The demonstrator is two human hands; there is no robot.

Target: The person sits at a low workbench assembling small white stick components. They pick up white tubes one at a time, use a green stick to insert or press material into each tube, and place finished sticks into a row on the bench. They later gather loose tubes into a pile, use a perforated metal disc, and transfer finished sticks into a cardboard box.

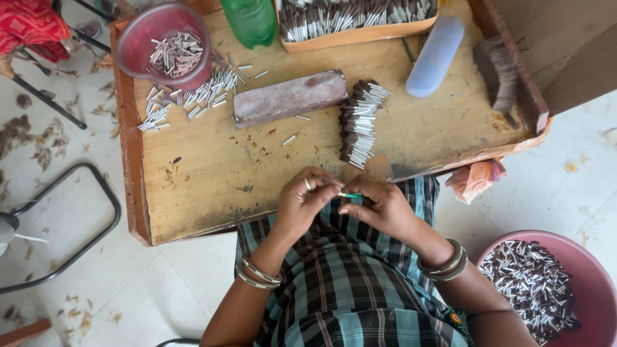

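Just below the tabletop [193, 173] edge, a thin green stick [351, 195] is pinched between both hands: left hand [302, 202] and right hand [379, 205], each grip closed on it. Above the stick lies a row of small paper tubes [360, 122], beside a brick-like block [289, 97].

We hold both forearms bent inward so that our hands meet close before the body, fingertips touching. Our left hand [305, 199] curls its fingers and thumb together in a pinch, palm turned toward the right. Our right hand [379, 205] mirrors it, fingers folded in and thumb pressed forward, and bangles circle both wrists.
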